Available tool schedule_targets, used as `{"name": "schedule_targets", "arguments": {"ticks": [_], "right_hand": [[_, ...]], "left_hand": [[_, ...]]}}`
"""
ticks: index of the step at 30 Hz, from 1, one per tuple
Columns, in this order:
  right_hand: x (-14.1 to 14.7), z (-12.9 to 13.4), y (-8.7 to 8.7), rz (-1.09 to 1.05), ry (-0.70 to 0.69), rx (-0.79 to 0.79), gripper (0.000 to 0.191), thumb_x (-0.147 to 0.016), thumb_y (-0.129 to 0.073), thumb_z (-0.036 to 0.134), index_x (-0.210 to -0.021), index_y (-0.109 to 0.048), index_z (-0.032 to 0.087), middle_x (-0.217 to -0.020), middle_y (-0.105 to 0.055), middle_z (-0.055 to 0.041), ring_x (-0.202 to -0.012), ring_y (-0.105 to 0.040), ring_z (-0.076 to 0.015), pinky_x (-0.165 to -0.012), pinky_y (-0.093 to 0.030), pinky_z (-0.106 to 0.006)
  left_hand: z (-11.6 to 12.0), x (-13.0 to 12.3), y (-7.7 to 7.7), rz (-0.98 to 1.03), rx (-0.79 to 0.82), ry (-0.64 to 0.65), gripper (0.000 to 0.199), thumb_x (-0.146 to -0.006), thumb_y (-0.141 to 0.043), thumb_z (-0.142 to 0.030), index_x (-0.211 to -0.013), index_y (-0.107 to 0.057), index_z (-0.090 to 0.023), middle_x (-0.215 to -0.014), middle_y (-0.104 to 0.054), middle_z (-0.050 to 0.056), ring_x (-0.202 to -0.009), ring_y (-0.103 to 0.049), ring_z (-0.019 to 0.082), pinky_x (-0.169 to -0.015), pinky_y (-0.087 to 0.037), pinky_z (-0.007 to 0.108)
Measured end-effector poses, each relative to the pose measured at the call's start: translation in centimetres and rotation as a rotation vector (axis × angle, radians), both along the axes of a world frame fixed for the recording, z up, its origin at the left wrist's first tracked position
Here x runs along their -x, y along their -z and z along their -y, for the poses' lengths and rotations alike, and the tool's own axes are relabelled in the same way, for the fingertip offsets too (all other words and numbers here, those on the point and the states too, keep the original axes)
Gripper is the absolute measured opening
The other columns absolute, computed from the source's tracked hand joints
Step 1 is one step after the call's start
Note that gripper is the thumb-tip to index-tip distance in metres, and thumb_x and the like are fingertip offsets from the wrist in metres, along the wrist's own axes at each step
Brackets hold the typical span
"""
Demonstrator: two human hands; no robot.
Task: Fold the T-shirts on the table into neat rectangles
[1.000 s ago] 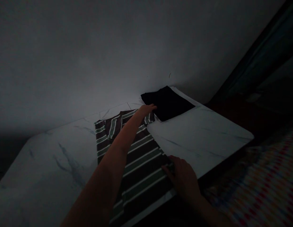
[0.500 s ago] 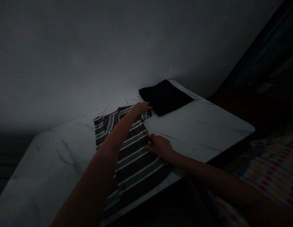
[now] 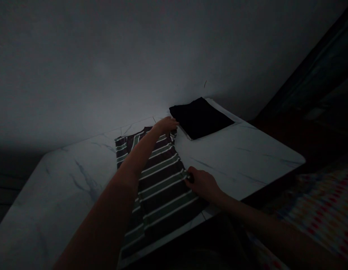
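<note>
A striped T-shirt (image 3: 162,183) in dark, green and white bands lies on the marble-patterned table, partly folded over along its left side. At the far sleeve, my left hand (image 3: 168,125) has its fingers closed over the fabric, with the thumb underneath. My left forearm crosses above the shirt and hides part of its upper portion. My right hand (image 3: 202,183) pinches the shirt's right side edge between thumb and fingers, drawing it slightly outward.
A folded black garment (image 3: 201,118) lies on top of a white cloth (image 3: 223,108) behind the shirt, near the wall. The white table (image 3: 64,187) has its near edge close to me. Colourful dotted fabric (image 3: 322,210) shows at the lower right. The room is dim.
My right hand has moved down along the shirt's side and to the right, pulling the edge outward. The far sleeve has shifted under my left hand, which stays near it.
</note>
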State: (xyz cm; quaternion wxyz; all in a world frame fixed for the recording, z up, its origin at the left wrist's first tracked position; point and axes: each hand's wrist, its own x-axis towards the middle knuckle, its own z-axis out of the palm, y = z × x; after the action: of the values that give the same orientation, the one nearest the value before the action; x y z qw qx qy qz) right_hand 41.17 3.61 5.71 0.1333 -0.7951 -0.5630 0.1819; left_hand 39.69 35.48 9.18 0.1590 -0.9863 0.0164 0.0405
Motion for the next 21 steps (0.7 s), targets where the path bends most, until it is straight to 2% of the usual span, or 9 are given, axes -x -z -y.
{"name": "schedule_targets", "arguments": {"ticks": [3,5,8,10,12,15,21], "right_hand": [[0.7,1.2,-0.1,0.0,-0.032,-0.045,0.013,-0.087,-0.053,0.025,-0.099,-0.056,0.021,-0.077,-0.069,-0.0022,-0.065,-0.063,-0.0162,-0.055,-0.03,-0.024],[1.7,1.9,-0.6,-0.05,-0.076,-0.066,0.015,-0.087,-0.05,0.022,-0.102,-0.054,0.021,-0.076,-0.068,-0.0005,-0.062,-0.062,-0.0146,-0.054,-0.029,-0.024],[4.1,2.4,-1.6,-0.131,-0.231,-0.08,0.033,-0.085,-0.048,0.015,-0.117,-0.05,0.022,-0.094,-0.07,-0.0035,-0.07,-0.065,-0.0153,-0.058,-0.037,-0.024],[5.9,2.1,-2.2,-0.152,-0.381,-0.08,0.046,-0.081,-0.048,0.01,-0.125,-0.047,0.023,-0.112,-0.067,-0.0075,-0.081,-0.066,-0.017,-0.064,-0.043,-0.027],[7.5,1.6,-2.4,-0.159,-0.517,-0.079,0.052,-0.078,-0.048,0.007,-0.129,-0.046,0.022,-0.122,-0.062,-0.0103,-0.09,-0.065,-0.0187,-0.069,-0.047,-0.029],[9.0,0.9,-2.4,-0.135,-0.648,-0.042,0.055,-0.076,-0.047,0.004,-0.129,-0.047,0.02,-0.122,-0.061,-0.0122,-0.094,-0.064,-0.0208,-0.07,-0.049,-0.031],[9.0,0.7,-2.1,-0.104,-0.704,0.125,0.061,-0.069,-0.046,-0.001,-0.127,-0.05,0.018,-0.122,-0.065,-0.0119,-0.095,-0.067,-0.0217,-0.072,-0.05,-0.03]], "left_hand": [[-1.8,2.4,-1.5,-0.011,-0.054,-0.071,0.024,-0.088,-0.053,-0.009,-0.098,-0.068,-0.026,-0.115,-0.065,0.005,-0.111,-0.054,0.022,-0.094,-0.038,0.035],[-3.1,4.8,-2.6,0.024,-0.073,-0.13,0.027,-0.093,-0.047,-0.013,-0.106,-0.066,-0.026,-0.115,-0.065,0.006,-0.108,-0.056,0.022,-0.092,-0.04,0.036],[-4.7,9.0,-3.8,0.114,-0.084,-0.209,0.029,-0.096,-0.044,-0.017,-0.118,-0.061,-0.026,-0.119,-0.063,0.008,-0.105,-0.057,0.023,-0.089,-0.043,0.037],[-5.2,12.0,-3.9,0.157,-0.076,-0.26,0.031,-0.096,-0.044,-0.016,-0.121,-0.059,-0.024,-0.118,-0.063,0.01,-0.106,-0.057,0.023,-0.087,-0.045,0.037],[-5.2,14.8,-3.3,0.175,-0.051,-0.31,0.03,-0.094,-0.045,-0.015,-0.12,-0.059,-0.021,-0.117,-0.063,0.012,-0.107,-0.056,0.023,-0.086,-0.047,0.036],[-4.7,18.3,-1.7,0.179,-0.011,-0.392,0.031,-0.093,-0.045,-0.014,-0.119,-0.059,-0.02,-0.117,-0.063,0.012,-0.107,-0.056,0.022,-0.086,-0.049,0.036],[-3.1,22.6,1.7,0.184,0.04,-0.474,0.032,-0.088,-0.051,-0.013,-0.116,-0.063,-0.023,-0.117,-0.063,0.012,-0.108,-0.058,0.025,-0.091,-0.049,0.04]]}}
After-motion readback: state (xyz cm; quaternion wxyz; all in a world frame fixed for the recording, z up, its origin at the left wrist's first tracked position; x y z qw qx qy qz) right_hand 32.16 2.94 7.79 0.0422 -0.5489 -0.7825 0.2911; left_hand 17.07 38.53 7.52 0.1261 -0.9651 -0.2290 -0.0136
